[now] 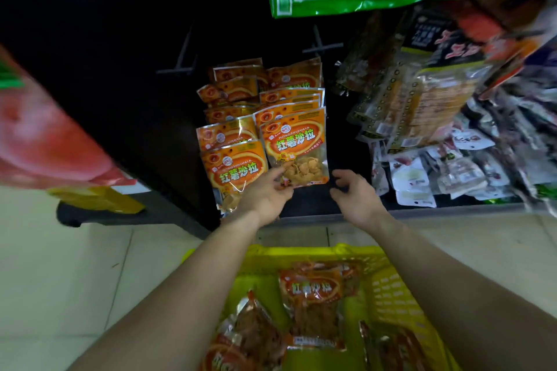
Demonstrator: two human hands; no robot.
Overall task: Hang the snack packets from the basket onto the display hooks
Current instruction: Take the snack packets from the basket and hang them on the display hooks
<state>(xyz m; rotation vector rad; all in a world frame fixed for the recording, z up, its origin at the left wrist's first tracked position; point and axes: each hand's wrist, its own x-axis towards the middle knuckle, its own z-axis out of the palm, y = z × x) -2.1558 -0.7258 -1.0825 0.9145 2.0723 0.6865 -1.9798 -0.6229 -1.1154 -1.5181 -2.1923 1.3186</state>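
Above the yellow basket (391, 280), the left hand (265, 194) pinched a hanging orange packet (294, 141); the right hand (355, 194) was loose, empty.

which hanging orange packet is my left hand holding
The front packet of the right column, its clear window showing: the left hand pinches its bottom corner.

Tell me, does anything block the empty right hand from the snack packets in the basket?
Nothing visible does. The orange foil snack packets lie uncovered in the open yellow plastic basket below the right hand; the left hand pinches a hanging packet.
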